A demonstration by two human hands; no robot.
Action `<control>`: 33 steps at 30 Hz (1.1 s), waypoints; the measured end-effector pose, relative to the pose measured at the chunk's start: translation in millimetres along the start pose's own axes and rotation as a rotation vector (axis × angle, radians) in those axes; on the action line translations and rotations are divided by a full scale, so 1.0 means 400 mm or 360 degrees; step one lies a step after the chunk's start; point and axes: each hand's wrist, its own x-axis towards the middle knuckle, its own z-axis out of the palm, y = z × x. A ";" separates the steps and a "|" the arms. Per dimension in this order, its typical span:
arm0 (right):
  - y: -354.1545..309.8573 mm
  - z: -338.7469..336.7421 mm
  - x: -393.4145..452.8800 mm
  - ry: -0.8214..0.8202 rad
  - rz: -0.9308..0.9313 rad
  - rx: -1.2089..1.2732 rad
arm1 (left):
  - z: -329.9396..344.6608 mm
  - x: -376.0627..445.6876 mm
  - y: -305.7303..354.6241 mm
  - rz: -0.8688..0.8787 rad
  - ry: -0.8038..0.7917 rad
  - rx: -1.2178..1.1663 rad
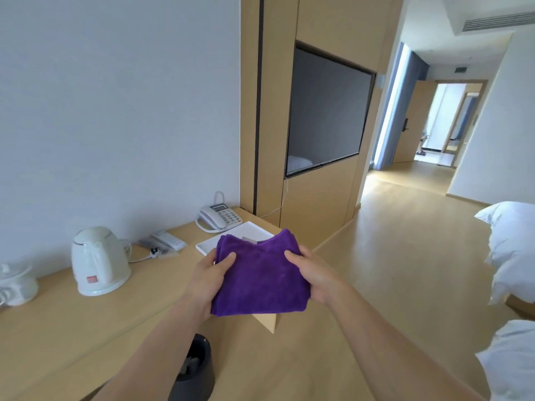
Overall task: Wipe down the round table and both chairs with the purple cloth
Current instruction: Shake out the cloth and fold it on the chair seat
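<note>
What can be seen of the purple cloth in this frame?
The purple cloth is a plush, microfibre-looking fabric, folded into a rough square of several layers, with layered edges showing at its upper left. It looks clean and dry. It is held up in the air in front of the person, above the edge of the wooden desk, roughly flat and tilted toward the camera. The left hand grips its left edge and the right hand its right edge, thumbs on top.

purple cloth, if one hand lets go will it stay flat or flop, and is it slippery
The cloth would probably flop: its folded layers sag between the left hand and right hand, and its far edge dips in the middle. It looks light, held by thumbs and fingers alone. The fuzzy pile suggests it grips rather than slides.
</note>
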 end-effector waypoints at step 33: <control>0.131 0.051 1.571 -0.0886 0.0334 -0.0778 | -0.001 1.202 -0.416 -0.0382 0.1163 0.0122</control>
